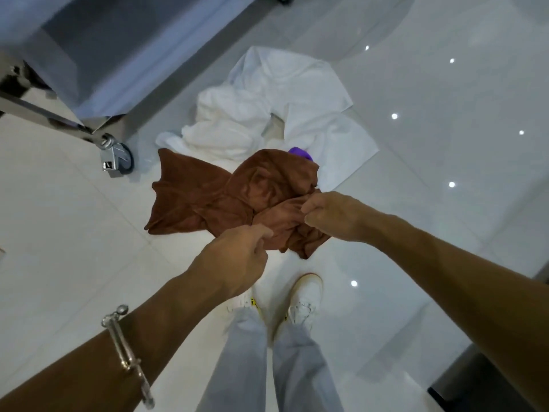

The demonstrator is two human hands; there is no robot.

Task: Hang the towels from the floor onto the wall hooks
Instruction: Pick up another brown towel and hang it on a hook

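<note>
The left grip (237, 257) pinches the near edge of the brown towel (208, 200) between thumb and curled fingers. The right grip (329, 217) clenches a bunched fold on the towel's right side. The towel is crumpled low over the pale tiled floor (74, 233), just ahead of the person's white shoes (306, 298). Beyond it, white towels (261, 114) lie heaped on the floor, and a small purple item (300, 152) peeks out between the two. A caster wheel (120, 157) of a metal cart stands to the left. A silver bracelet (124, 349) circles the left wrist.
</note>
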